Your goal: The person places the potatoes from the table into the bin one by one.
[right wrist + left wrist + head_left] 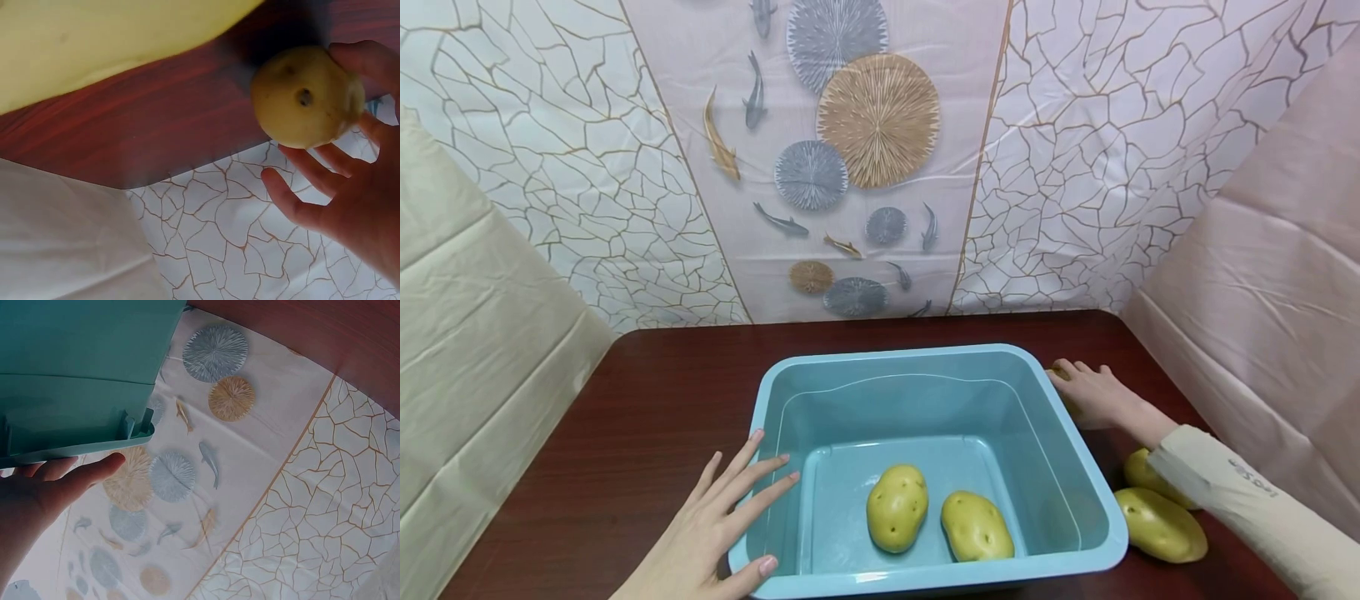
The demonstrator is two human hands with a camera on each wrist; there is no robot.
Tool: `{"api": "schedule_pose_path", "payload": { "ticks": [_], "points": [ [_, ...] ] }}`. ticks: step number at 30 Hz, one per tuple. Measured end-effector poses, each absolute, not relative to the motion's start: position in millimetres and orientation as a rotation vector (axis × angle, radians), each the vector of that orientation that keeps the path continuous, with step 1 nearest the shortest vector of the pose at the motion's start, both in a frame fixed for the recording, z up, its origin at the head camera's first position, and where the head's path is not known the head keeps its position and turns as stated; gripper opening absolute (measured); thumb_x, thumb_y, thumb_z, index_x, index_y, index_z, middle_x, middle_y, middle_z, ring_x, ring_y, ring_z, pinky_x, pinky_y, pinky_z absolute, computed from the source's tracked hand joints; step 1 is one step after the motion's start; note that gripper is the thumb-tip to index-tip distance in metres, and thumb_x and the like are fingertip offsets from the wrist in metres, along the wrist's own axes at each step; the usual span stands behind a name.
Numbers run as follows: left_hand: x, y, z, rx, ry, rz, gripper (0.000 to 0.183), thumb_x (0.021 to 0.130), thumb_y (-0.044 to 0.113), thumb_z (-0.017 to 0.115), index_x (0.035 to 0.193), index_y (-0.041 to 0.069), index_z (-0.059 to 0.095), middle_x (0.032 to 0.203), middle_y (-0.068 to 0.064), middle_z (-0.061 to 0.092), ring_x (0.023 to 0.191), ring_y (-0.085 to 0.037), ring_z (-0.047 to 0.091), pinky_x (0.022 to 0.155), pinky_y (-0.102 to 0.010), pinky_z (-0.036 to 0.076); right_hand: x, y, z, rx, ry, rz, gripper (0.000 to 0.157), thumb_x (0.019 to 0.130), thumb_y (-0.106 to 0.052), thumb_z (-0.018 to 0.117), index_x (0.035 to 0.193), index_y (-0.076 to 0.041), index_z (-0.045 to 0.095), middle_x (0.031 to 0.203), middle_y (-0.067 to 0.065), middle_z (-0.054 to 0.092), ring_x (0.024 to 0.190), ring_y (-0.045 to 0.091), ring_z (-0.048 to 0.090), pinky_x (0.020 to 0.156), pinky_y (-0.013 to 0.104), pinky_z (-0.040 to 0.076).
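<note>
A light blue plastic basin [891, 354] stands on the table with two yellow potatoes inside, one potato [897, 508] left of the other potato [977, 527]. My left hand [718, 521] rests at the basin's left rim, its fingers spread and straight over the edge. Beyond the basin's right side, my right hand [1097, 397] holds another potato [306, 97]; in the right wrist view the thumb lies on one side of it and fingers on the other. In the head view that potato is mostly hidden by the hand.
Two more potatoes lie right of the basin: a near potato [1161, 525] and one [1142, 475] partly behind the right sleeve [1232, 487]. The dark red wooden table [647, 400] meets a patterned cloth [1060, 183] at the back, with plain cloth at both sides.
</note>
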State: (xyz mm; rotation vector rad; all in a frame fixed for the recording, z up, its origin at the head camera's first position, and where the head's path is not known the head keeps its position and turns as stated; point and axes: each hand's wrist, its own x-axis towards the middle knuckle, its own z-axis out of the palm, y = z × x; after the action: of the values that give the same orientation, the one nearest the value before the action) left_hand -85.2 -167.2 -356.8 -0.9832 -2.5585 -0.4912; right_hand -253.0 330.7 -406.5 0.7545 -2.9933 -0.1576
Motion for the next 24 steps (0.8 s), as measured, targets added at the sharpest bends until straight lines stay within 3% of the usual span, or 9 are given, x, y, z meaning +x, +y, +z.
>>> {"api": "schedule_pose_path", "payload": {
  "ticks": [5,12,16,19,24],
  "points": [
    [-85.0,-167.3,-357.7,-0.984,-2.552,-0.505,0.063,0.075,0.042,0.06,0.133,0.028,0.04,0.136,0.006,0.041,0.139,-0.02,0.013,0.109,-0.027,-0.011,-256.8,335.5,-409.8,0.779,-3.033,-0.123,0.07,0.064,-0.019,0.077,0.126,-0.012,0.046,0.123,0.02,0.046,0.103,0.038,0.047,0.074,0.061,0.04],
    [-85.6,-167.8,-356.4,-0.993,-2.544,-0.496,0.063,0.076,0.042,0.06,0.133,0.028,0.04,0.135,0.006,0.041,0.139,-0.021,0.013,0.106,-0.02,-0.014,-260.4,338.5,-410.3,0.807,-3.057,-0.061,0.073,0.062,-0.02,0.078,0.127,-0.012,0.045,0.125,0.02,0.044,0.105,0.039,0.046,0.076,0.061,0.039],
    [-84.4,-167.8,-356.6,-0.968,-2.578,-0.515,0.063,0.077,0.041,0.059,0.134,0.03,0.038,0.136,0.008,0.04,0.139,-0.021,0.013,0.111,-0.039,0.0,-260.9,338.0,-410.1,0.81,-3.071,-0.041,0.071,0.062,-0.018,0.078,0.126,-0.012,0.046,0.125,0.021,0.044,0.106,0.039,0.045,0.078,0.062,0.038],
    [-83.5,-167.9,-357.2,-0.954,-2.6,-0.53,0.063,0.077,0.041,0.059,0.134,0.031,0.038,0.137,0.009,0.039,0.139,-0.02,0.013,0.104,-0.052,0.015,-260.4,336.9,-409.7,0.809,-3.08,-0.039,0.069,0.063,-0.015,0.077,0.124,-0.012,0.047,0.125,0.021,0.044,0.106,0.039,0.045,0.079,0.063,0.037],
    [-85.0,-168.8,-358.2,-0.987,-2.552,-0.531,0.062,0.076,0.041,0.06,0.134,0.028,0.039,0.136,0.006,0.041,0.138,-0.022,0.014,0.098,-0.056,0.02,-259.7,334.8,-408.8,0.81,-3.083,-0.06,0.069,0.062,-0.013,0.077,0.124,-0.012,0.047,0.125,0.021,0.043,0.106,0.039,0.044,0.08,0.064,0.036]
  ]
}}
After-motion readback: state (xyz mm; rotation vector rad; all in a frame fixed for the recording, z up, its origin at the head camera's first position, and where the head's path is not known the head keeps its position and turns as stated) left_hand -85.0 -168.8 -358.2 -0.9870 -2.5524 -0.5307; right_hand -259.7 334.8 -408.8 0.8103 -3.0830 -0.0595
